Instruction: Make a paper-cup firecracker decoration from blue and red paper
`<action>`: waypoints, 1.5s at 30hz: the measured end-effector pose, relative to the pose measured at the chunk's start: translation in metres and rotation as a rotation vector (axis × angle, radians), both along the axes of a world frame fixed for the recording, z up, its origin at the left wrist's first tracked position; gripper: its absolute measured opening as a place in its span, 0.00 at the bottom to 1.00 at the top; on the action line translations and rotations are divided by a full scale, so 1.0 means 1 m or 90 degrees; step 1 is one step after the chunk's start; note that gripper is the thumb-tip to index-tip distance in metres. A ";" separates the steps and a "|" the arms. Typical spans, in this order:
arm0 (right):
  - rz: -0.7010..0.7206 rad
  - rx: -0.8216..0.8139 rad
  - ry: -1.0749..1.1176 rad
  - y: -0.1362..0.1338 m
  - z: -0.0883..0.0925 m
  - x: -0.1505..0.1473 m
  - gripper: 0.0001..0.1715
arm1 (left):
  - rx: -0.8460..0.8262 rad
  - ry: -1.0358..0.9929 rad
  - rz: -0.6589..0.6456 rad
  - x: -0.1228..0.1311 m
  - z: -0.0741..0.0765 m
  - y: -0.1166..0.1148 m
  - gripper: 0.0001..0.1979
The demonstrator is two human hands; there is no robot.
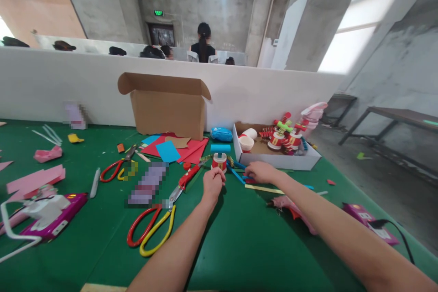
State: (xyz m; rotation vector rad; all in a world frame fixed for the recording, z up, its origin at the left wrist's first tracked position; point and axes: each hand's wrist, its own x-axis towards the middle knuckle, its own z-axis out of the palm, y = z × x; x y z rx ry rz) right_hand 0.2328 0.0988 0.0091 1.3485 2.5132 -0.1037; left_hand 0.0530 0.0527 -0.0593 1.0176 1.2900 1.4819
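Note:
A small red and white paper cup stands on the green table, with coiled springy strips out to both sides and a blue piece on top. My left hand is closed at the front of the cup, fingers curled against its lower part. To the right, my right hand reaches down with bent fingers among blue strips and a dark red piece; its fingertips are partly hidden. Large scissors with red and yellow handles lie left of my left arm, near a red-handled tool.
A white box at the back right holds cups and finished-looking spring figures. Coloured paper lies before an open cardboard box. Smaller scissors and a purple power strip are left; another purple block is right.

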 end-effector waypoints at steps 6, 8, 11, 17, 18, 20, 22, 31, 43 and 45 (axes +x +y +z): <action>0.011 -0.030 0.022 0.003 0.000 0.009 0.17 | 0.000 0.000 -0.010 0.000 -0.001 0.000 0.07; -0.010 -0.006 0.058 0.006 0.001 0.015 0.17 | 0.002 -0.002 -0.009 0.000 -0.001 0.000 0.07; -0.041 0.034 0.114 0.012 0.007 0.031 0.15 | 0.004 -0.001 -0.010 0.000 -0.001 0.000 0.07; -0.072 0.027 0.067 0.018 0.020 0.062 0.11 | 0.009 0.014 -0.030 0.000 -0.003 0.000 0.08; -0.073 0.016 0.064 0.017 0.021 0.065 0.11 | 0.012 0.017 -0.031 0.000 -0.003 0.000 0.08; -0.070 -0.031 0.071 0.013 0.021 0.068 0.11 | 0.017 0.024 -0.032 0.000 -0.004 -0.001 0.08; -0.064 -0.078 0.090 0.008 0.020 0.069 0.11 | 0.019 0.030 -0.034 -0.001 -0.004 -0.001 0.08; -0.041 -0.027 -0.018 -0.011 0.003 0.065 0.13 | 0.007 0.055 -0.055 0.000 -0.007 -0.003 0.07; -0.065 -0.042 -0.061 -0.023 0.012 0.050 0.21 | -0.017 0.078 -0.069 0.001 0.000 -0.006 0.08; -0.082 -0.075 -0.102 -0.025 0.012 0.049 0.29 | -0.016 0.081 -0.071 0.002 0.001 -0.006 0.08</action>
